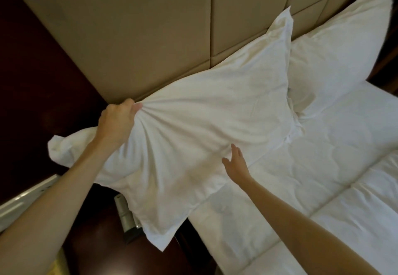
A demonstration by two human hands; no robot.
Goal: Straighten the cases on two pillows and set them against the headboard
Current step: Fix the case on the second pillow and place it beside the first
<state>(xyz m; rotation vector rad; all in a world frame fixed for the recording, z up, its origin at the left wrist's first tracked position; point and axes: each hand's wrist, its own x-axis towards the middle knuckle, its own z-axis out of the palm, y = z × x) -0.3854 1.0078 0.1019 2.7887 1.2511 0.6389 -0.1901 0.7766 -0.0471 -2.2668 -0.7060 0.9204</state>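
A white pillow [204, 113] in a loose white case lies at the near end of the beige padded headboard [150, 26], overhanging the bed's edge. My left hand [117, 121] is shut on a bunched fold of its case at the left end, and slack fabric trails past my wrist. My right hand [235, 163] is open, fingers spread, touching the pillow's lower right edge. A second white pillow [336, 46] leans against the headboard further right, its corner tucked behind the first.
A white quilted duvet [323, 177] covers the bed at the right. Below the pillow stands a dark wooden nightstand [101, 242] with a small grey device [125, 212] on it. Dark wood panelling [32, 80] borders the headboard on the left.
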